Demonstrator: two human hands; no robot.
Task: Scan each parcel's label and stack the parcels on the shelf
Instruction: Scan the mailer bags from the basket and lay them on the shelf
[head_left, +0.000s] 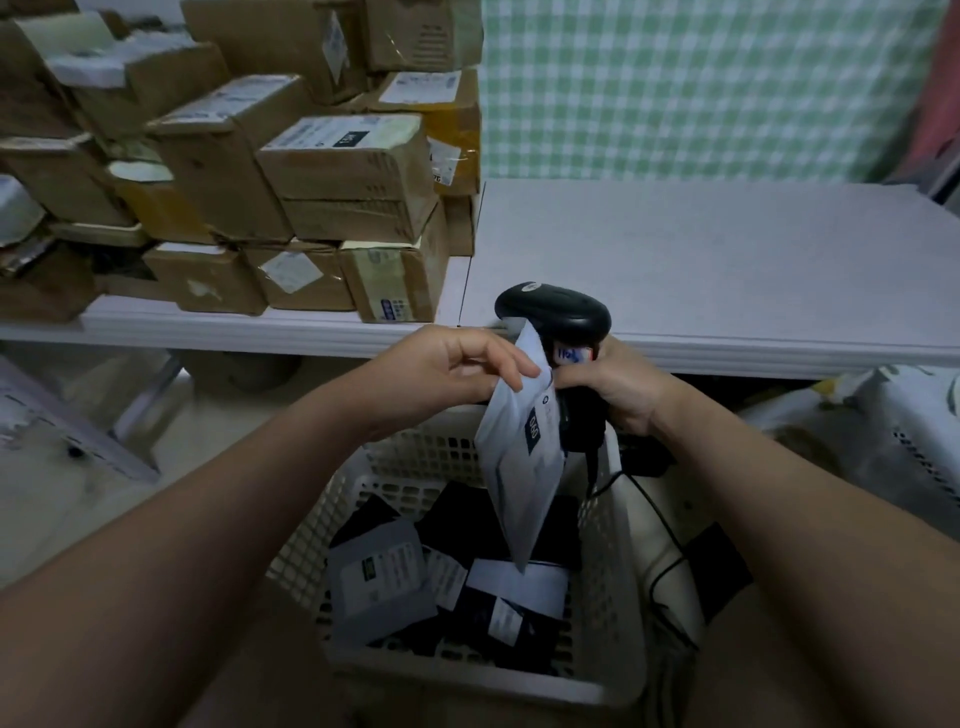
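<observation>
we are at the scanning step. our left hand (457, 364) pinches the top edge of a white parcel (519, 457), which hangs above the basket (457, 675), just in front of the scanner (556, 312) gripped in our right hand (618, 387). next, we judge, the label must face the scanner's window, and then the parcel goes up onto the shelf (727, 260) beside the cardboard boxes (343, 171).

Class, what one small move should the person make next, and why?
Probably tilt the scanner in the right hand down at the label on the white pouch, which the left hand pinches above the basket: the scanner's head sits above and behind the pouch, not facing its label.
</observation>
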